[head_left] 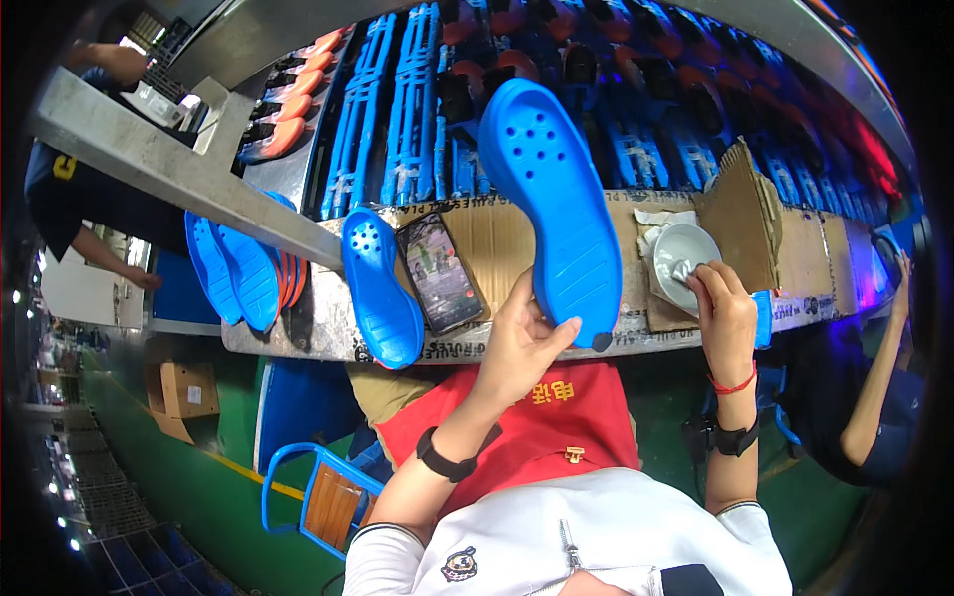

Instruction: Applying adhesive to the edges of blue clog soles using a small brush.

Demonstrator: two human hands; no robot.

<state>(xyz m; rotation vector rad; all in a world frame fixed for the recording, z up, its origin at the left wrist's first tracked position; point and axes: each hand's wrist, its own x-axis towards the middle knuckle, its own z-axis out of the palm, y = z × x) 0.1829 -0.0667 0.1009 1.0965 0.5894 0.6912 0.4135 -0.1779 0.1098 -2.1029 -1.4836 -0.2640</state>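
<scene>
A bright blue, shoe-shaped moulded sole [571,233] is held up above the near edge of the bench, its lower end gripped between the thumb and fingers of the left hand [525,343]. Something small and pale appears to be pinched by the closed fingertips of the right hand [730,313] at a round white bowl [699,244]; what it is cannot be told. The sole is probably being readied for coating or wiping, and for the next move the right hand would need to be brought across while the sole is kept steady. One sole is held, and one similar blue sole [383,298] is laid beside one black-framed phone [440,273]; one bowl is seen, and at least two blue soles [253,283] are stacked farther left
</scene>
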